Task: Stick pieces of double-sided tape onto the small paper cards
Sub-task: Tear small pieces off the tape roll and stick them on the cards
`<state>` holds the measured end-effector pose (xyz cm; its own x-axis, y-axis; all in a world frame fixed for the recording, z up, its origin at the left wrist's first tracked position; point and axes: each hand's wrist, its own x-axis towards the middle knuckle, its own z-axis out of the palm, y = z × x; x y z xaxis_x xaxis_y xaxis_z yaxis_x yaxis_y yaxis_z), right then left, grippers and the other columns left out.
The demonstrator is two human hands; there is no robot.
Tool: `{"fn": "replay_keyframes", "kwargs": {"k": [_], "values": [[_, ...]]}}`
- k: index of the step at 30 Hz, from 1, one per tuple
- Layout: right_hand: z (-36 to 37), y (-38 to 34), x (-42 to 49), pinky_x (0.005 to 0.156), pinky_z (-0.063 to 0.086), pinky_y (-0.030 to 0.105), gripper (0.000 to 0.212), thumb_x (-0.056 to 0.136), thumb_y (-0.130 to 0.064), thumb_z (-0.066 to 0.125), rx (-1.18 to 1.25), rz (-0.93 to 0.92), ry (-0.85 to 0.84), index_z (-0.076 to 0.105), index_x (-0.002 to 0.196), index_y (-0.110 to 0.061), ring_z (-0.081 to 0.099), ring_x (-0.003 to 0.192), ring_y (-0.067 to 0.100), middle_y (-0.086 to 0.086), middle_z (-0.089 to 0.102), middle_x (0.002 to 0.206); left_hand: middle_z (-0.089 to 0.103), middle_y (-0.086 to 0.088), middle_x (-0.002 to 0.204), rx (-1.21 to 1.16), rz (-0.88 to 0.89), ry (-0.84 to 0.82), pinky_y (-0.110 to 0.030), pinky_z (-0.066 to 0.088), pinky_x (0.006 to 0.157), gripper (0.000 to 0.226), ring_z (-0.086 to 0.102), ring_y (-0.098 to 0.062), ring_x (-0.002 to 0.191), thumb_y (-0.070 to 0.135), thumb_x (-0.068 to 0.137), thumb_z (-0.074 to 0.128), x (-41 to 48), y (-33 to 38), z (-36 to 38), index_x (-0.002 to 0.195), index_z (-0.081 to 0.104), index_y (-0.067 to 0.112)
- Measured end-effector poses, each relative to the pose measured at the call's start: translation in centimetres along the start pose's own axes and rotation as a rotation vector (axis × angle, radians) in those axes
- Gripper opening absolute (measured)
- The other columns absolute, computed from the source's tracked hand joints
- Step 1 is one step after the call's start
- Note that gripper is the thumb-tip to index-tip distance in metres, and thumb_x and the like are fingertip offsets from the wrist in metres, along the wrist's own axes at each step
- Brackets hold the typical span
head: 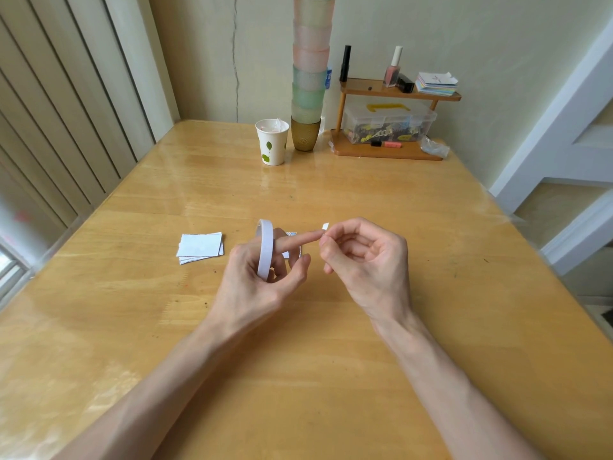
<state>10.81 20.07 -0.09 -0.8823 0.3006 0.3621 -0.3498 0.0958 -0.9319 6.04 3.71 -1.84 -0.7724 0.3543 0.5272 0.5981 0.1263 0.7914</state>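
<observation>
1 card (292, 234) mostly hidden, left hand (255, 287) gripping roll (265, 250)

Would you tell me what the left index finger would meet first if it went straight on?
Most likely the tape piece pinched by the right hand; the left hand's fingertip seems almost touching it, though depth is unclear.

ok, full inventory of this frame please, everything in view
table: 1, light wood, fills the view
paper cards: 1 stack, white, left of the hands
tape roll: 1, white, held mid-table
tape piece: 1, white, right of the roll
paper cup: 1, white with green leaves, far centre
plastic cups: 1 stack, pink and green, beside paper cup
shelf: 1, brown wood, far right
plastic box: 1, clear, shelf's lower level
nail polish: 1, pink, shelf top
left hand: holds tape roll
right hand: pinches tape piece
</observation>
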Motion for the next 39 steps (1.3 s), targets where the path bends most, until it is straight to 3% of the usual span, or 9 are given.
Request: {"fn": "replay_keyframes", "kwargs": {"k": [9, 14, 27, 39], "values": [[0.10, -0.09, 0.00, 0.059, 0.050, 0.022, 0.009, 0.079, -0.006, 0.076, 0.013, 0.017, -0.006, 0.070, 0.076, -0.012, 0.060, 0.055, 0.013, -0.006, 0.071, 0.071, 0.049, 0.017, 0.067, -0.038, -0.025, -0.030, -0.011, 0.031, 0.057, 0.034, 0.035, -0.007, 0.048, 0.007, 0.095, 0.072, -0.04, 0.13, -0.05, 0.117, 0.077, 0.033], [-0.02, -0.20, -0.05, 0.057, 0.051, 0.021, 0.016, 0.086, 0.007, 0.077, 0.030, 0.013, -0.004, 0.070, 0.080, -0.007, 0.060, 0.054, 0.014, -0.004, 0.072, 0.072, 0.050, 0.017, 0.067, -0.042, -0.023, -0.024, -0.010, 0.032, 0.057, 0.036, 0.035, -0.007, 0.048, 0.005, 0.094, 0.073, -0.02, 0.19, -0.02, 0.119, 0.076, 0.031], [0.01, -0.36, -0.05, 0.058, 0.051, 0.024, 0.013, 0.087, 0.002, 0.079, 0.016, 0.037, 0.029, 0.071, 0.083, -0.008, 0.062, 0.052, 0.017, -0.003, 0.073, 0.076, 0.043, 0.012, 0.056, 0.010, 0.046, 0.006, -0.011, 0.036, 0.061, 0.038, 0.046, -0.006, 0.056, 0.012, 0.090, 0.071, 0.09, 0.03, 0.05, 0.120, 0.074, 0.037], [-0.14, -0.06, 0.01, 0.059, 0.052, 0.028, 0.013, 0.087, 0.009, 0.075, -0.006, 0.012, 0.001, 0.068, 0.081, 0.000, 0.063, 0.054, 0.019, 0.000, 0.070, 0.074, 0.046, 0.011, 0.061, 0.039, 0.054, -0.002, -0.009, 0.035, 0.061, 0.038, 0.045, -0.007, 0.055, 0.014, 0.090, 0.072, 0.06, 0.04, 0.02, 0.119, 0.074, 0.039]]}}
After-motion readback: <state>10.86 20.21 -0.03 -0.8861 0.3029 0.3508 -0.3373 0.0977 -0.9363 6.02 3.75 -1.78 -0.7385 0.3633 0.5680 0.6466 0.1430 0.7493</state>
